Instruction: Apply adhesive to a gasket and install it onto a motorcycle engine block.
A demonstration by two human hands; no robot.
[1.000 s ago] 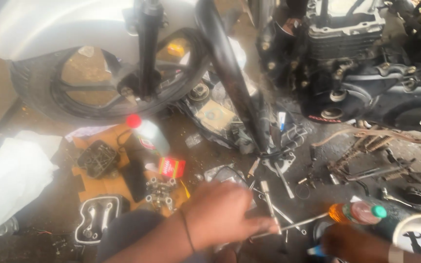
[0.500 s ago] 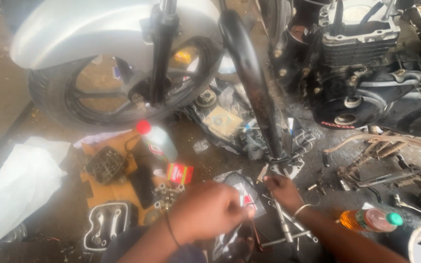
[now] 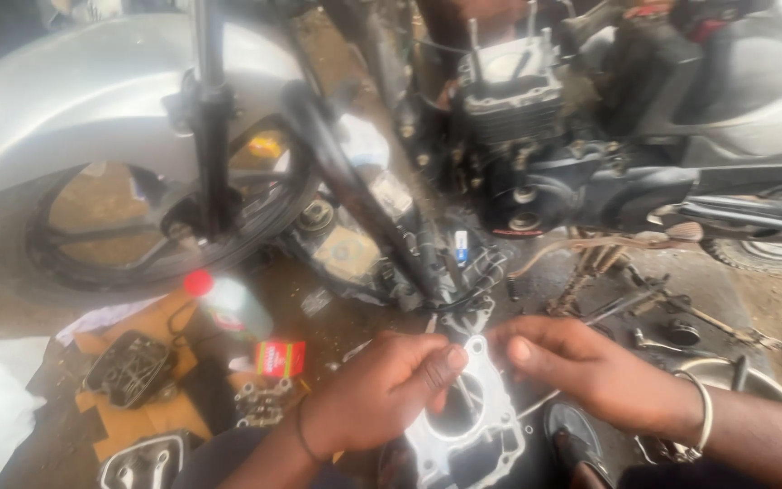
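Pale metal cylinder gasket plate with round bore (image 3: 468, 426), low centre over the floor, left hand (image 3: 382, 391) curled gripping its upper edge, right hand (image 3: 590, 367) pinching its top corner, stripped motorcycle engine (image 3: 518, 118) behind, small red box (image 3: 280, 358) left.

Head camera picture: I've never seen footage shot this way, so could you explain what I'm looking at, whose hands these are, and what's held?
The camera sits on a person's head and looks down, so both hands are their own. The left hand and right hand hold a flat, pale metal engine part with a large round opening, fingertips meeting at its top edge. Behind stands a partly stripped motorcycle: its front wheel on the left, the bare engine in the middle. On the dirty ground lie a clear bottle with a red cap, a small red box, brown cardboard carrying dark parts, and scattered tools.
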